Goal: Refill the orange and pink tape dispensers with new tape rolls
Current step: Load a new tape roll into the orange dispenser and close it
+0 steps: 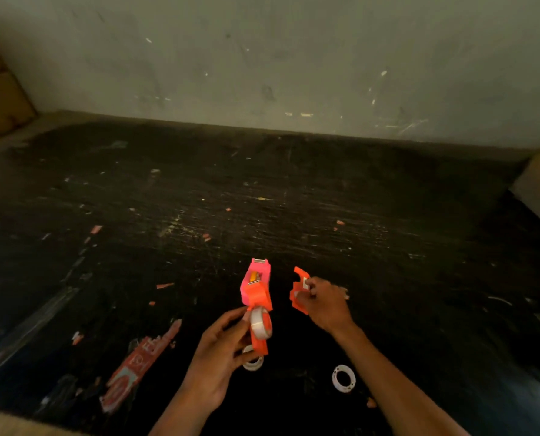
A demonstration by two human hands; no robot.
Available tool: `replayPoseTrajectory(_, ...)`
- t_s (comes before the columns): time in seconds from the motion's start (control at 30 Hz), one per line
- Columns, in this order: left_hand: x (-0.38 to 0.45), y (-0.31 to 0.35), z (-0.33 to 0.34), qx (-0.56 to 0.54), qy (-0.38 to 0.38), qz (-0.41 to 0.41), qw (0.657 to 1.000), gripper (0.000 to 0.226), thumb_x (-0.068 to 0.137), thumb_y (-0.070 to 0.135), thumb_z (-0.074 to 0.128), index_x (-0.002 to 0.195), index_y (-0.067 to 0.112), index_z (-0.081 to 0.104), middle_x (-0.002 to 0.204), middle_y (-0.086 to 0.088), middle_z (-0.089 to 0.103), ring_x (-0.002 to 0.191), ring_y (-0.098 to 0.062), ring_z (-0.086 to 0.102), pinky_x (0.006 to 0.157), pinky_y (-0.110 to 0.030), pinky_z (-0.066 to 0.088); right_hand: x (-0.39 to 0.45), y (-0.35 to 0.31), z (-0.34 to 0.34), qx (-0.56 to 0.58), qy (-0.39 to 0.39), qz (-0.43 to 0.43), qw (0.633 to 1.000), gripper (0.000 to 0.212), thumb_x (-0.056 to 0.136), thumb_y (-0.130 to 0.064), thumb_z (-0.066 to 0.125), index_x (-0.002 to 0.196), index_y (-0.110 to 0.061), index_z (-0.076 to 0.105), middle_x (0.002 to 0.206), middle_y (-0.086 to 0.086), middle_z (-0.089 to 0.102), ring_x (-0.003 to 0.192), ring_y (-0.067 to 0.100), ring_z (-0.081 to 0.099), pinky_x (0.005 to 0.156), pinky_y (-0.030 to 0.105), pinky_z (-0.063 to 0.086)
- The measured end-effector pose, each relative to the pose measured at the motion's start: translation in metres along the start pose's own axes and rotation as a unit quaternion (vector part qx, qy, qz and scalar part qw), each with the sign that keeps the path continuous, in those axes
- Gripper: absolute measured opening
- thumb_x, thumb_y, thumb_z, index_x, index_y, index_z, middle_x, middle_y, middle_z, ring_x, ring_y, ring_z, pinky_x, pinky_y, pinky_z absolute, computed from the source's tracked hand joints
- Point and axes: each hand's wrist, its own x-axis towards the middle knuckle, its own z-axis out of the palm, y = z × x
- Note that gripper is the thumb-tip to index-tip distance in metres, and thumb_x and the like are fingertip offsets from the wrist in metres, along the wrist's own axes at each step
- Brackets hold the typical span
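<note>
Holding orange dispenser (257,302), left hand (218,357); right hand (325,305) perhaps its cover (298,292).

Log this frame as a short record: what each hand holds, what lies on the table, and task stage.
left hand: holds an orange dispenser piece with a tape roll on it
right hand: holds a separate orange cover
pink dispenser: on the table, behind the orange piece
table: two more rolls, one under the left hand, one near the right forearm
stage: orange dispenser open, cover not yet on
</note>
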Motion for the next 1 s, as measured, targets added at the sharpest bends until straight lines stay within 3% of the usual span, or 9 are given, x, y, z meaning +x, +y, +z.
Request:
replayPoseTrajectory(0.1,0.000,0.002,-0.003,-0.009,0.014,0.015,1.000,0.018,0.089,0.017,0.054,0.102,0.016,0.068,0.089,-0.011,0.076,0.085,-0.026,0.069,0.074,-0.042,0.054,0.012,-0.006,0.013,-0.081,-0.003,0.018,0.997,0.043,0.086,-0.034,0.056,0.127,-0.024,0.051,0.116,0.011,0.067,0.108,0.029,0.063,0.091,0.042,0.052)
replayPoseTrajectory(0.2,-0.001,0.005,-0.004,-0.012,0.021,0.027,0.999,0.018,0.090,0.016,0.052,0.100,0.015,0.068,0.081,-0.009,0.077,0.079,-0.023,0.070,0.075,-0.043,0.055,0.012,-0.007,0.018,-0.088,0.000,0.021,0.996,0.039,0.086,-0.033,0.055,0.122,-0.019,0.051,0.112,0.013,0.067,0.103,0.030,0.064,0.086,0.042,0.054)
replayPoseTrajectory(0.27,-0.002,0.006,-0.004,-0.016,0.024,0.022,0.999,0.018,0.090,0.016,0.053,0.100,0.015,0.068,0.082,-0.009,0.077,0.079,-0.023,0.071,0.073,-0.042,0.055,0.006,-0.007,0.013,0.022,-0.012,0.046,0.999,0.031,0.083,-0.028,0.063,0.111,-0.017,0.058,0.099,0.010,0.071,0.088,0.025,0.069,0.078,0.040,0.057)
replayPoseTrajectory(0.33,-0.002,0.007,-0.002,-0.014,0.024,0.018,0.999,0.018,0.089,0.017,0.053,0.100,0.015,0.068,0.082,-0.009,0.077,0.079,-0.023,0.071,0.071,-0.040,0.054,-0.011,-0.015,-0.002,0.215,-0.044,0.074,0.973,0.028,0.080,-0.015,0.070,0.108,-0.014,0.063,0.092,0.009,0.073,0.074,0.018,0.069,0.066,0.034,0.059)
replayPoseTrajectory(0.47,-0.002,0.006,0.005,-0.011,0.007,0.010,1.000,0.019,0.088,0.018,0.055,0.103,0.015,0.067,0.083,-0.008,0.077,0.077,-0.021,0.071,0.066,-0.035,0.054,-0.061,-0.034,-0.042,0.432,-0.160,0.060,0.886,0.035,0.084,0.000,0.064,0.113,-0.020,0.062,0.103,0.010,0.072,0.085,0.016,0.071,0.067,0.027,0.060)
replayPoseTrajectory(0.6,-0.007,0.004,0.018,0.002,-0.021,0.018,1.000,0.029,0.072,0.026,0.063,0.099,0.018,0.070,0.083,-0.008,0.076,0.079,-0.022,0.070,0.065,-0.033,0.053,-0.099,-0.039,-0.057,0.442,-0.199,0.022,0.875,0.040,0.084,0.002,0.062,0.118,-0.018,0.061,0.108,0.012,0.071,0.087,0.014,0.073,0.066,0.023,0.059)
replayPoseTrajectory(0.7,-0.011,0.000,0.024,0.008,-0.045,0.016,0.999,0.020,0.079,0.022,0.060,0.096,0.020,0.071,0.085,-0.008,0.077,0.077,-0.020,0.071,0.056,-0.028,0.054,-0.111,-0.037,-0.055,0.441,-0.182,0.027,0.878,0.041,0.084,0.003,0.062,0.119,-0.017,0.060,0.110,0.015,0.070,0.094,0.020,0.071,0.074,0.027,0.060)
replayPoseTrajectory(0.83,-0.016,-0.002,0.026,0.033,-0.053,0.023,0.998,0.022,0.085,0.018,0.058,0.104,0.019,0.069,0.098,-0.010,0.076,0.090,-0.024,0.070,0.065,-0.033,0.055,-0.120,-0.029,-0.055,0.437,-0.158,0.030,0.885,0.044,0.082,0.004,0.064,0.120,-0.018,0.060,0.110,0.015,0.069,0.105,0.026,0.067,0.087,0.037,0.056)
replayPoseTrajectory(1.0,-0.021,-0.005,0.027,0.076,-0.055,0.053,0.994,0.023,0.087,0.015,0.056,0.106,0.014,0.070,0.098,-0.010,0.076,0.088,-0.021,0.072,0.066,-0.032,0.056,-0.133,-0.022,-0.057,0.439,-0.145,0.010,0.887,0.044,0.080,0.005,0.065,0.118,-0.017,0.060,0.110,0.016,0.070,0.105,0.028,0.066,0.092,0.043,0.053)
